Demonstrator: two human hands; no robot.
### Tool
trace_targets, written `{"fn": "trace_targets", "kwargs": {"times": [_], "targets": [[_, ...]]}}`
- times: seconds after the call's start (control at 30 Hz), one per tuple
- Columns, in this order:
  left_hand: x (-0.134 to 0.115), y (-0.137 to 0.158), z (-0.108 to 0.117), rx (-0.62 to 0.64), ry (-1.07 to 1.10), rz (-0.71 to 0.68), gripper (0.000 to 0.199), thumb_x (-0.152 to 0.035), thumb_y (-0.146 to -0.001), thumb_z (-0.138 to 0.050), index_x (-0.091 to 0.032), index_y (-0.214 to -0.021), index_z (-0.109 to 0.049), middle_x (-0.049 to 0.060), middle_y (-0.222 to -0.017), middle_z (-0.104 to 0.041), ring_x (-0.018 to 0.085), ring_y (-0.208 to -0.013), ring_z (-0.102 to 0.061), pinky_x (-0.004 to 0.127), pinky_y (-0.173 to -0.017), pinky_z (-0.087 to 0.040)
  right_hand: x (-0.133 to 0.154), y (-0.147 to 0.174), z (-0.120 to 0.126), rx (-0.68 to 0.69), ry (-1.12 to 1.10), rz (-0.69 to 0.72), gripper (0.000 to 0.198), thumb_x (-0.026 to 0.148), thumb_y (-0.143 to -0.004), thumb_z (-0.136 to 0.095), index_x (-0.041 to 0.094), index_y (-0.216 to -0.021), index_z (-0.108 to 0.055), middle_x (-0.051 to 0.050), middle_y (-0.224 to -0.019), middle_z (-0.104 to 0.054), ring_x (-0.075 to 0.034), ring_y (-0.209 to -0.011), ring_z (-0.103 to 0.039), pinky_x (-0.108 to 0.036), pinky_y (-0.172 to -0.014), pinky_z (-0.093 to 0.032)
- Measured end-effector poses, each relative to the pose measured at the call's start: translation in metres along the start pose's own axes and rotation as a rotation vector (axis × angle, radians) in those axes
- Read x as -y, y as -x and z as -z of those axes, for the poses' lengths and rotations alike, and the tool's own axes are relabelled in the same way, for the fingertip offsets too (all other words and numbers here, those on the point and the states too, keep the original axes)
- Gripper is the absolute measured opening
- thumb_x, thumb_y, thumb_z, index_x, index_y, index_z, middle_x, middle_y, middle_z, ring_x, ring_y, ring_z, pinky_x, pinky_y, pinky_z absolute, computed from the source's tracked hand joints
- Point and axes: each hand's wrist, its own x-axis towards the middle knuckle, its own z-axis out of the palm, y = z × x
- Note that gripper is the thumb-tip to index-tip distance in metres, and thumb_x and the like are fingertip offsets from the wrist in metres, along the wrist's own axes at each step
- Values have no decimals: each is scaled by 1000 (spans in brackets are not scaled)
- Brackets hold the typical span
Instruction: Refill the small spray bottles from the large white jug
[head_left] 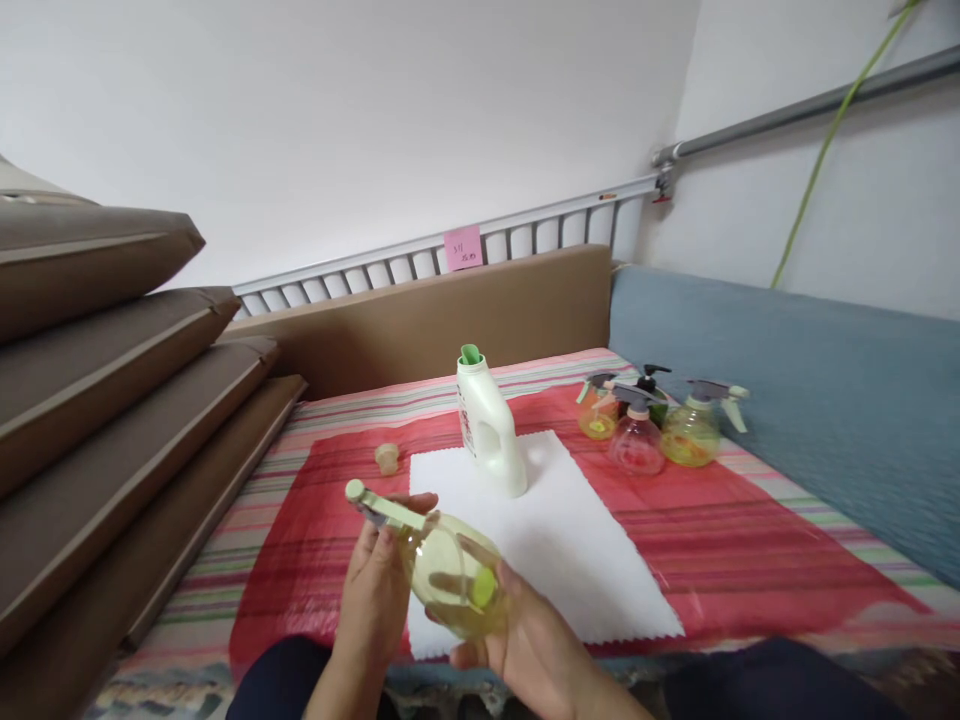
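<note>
A clear yellow spray bottle (454, 570) lies tilted between my two hands, its pale green trigger head (386, 506) pointing to the upper left. My left hand (379, 565) is closed round the neck and spray head. Round the base, my right hand (529, 635) is wrapped from the right side. Beyond them a pale green detergent jug (491, 425) stands upright on a white sheet (592, 570), uncapped, with a green spout showing at its mouth. A small beige cap (387, 459) sits left of the sheet.
Several spray bottles (637, 440) and a dark pump bottle (654, 395) stand at the right on a red plastic cover (735, 530). Stacked brown cushions (112, 400) rise on the left. A brown backrest (450, 325) and a blue panel (810, 400) border the surface.
</note>
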Motion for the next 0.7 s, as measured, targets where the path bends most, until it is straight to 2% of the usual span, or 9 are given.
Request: {"fn": "trace_targets", "kwargs": {"times": [0.07,0.1,0.17,0.23,0.3,0.43,0.7], "targets": [[-1,-1,-2,-9,5,-25,33,-42,-76,-70,-21,-101,-61,10,-107,-69,27,-100,-65,41,-86,-51,-2,1,-1,-78,22,141,77,29,-64,-83,33,-131,-45,-7,-136,-51,-28,-124,-47,-38,-87,-45],[-1,-1,-3,-5,12,-43,34,-42,-75,-71,-22,-100,-61,9,-106,-69,27,-102,-63,43,-90,-49,-3,1,-2,-108,2,196,82,24,-60,-85,36,-130,-44,-4,-139,-48,-27,-128,-43,-39,-93,-43],[0,-1,-6,-3,22,-82,34,-43,-74,-72,-23,-98,-60,8,-103,-69,28,-106,-61,46,-95,-46,-5,1,-2,-89,-69,169,76,32,-65,-82,36,-131,-44,-5,-141,-46,-30,-129,-41,-44,-94,-42],[2,-1,-9,-27,12,-110,32,-45,-76,-69,-23,-98,-60,8,-103,-69,28,-106,-62,46,-96,-46,-7,0,-1,-10,-121,61,63,42,-77,-71,32,-133,-43,-10,-139,-47,-32,-123,-48,-44,-85,-46],[3,-2,-10,-44,1,-125,31,-43,-78,-67,-23,-100,-60,9,-104,-69,28,-105,-62,46,-94,-47,-9,-1,2,17,-107,29,61,40,-80,-68,27,-134,-42,-14,-138,-48,-32,-117,-53,-40,-78,-47],[4,-9,-6,-21,7,-133,31,-39,-77,-69,-22,-101,-60,8,-102,-70,26,-103,-64,43,-91,-50,-11,-4,17,-87,-96,66,63,33,-78,-70,29,-133,-40,-12,-138,-49,-29,-112,-57,-36,-74,-46],[-4,-23,12,-148,-8,-149,24,-35,-74,-74,-22,-89,-61,1,-91,-70,19,-86,-67,36,-78,-55,-15,2,62,-268,-152,-1,63,41,-73,-76,28,-127,-46,-12,-123,-61,-29,-102,-63,-31,-65,-47]]}}
